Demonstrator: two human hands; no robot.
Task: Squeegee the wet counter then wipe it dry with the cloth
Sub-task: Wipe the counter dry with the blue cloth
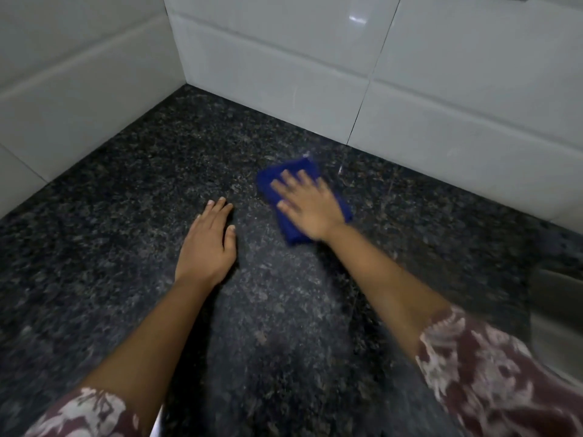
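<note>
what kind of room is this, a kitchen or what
Most likely a kitchen, though a bathroom is possible: a dark speckled stone counter fitted into a corner of white wall tiles, with what looks like a steel sink at its right edge.

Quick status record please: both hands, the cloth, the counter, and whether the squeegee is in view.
stage: wiping with the cloth
right hand: fingers straight, pressing flat on the cloth, blurred
left hand: flat on the counter, holding nothing
cloth: blue, folded, on the counter near the back wall
counter: dark speckled stone; wetness hard to judge
squeegee: not in view
sink: edge visible at far right
walls: white tiles, meeting in a corner
</note>
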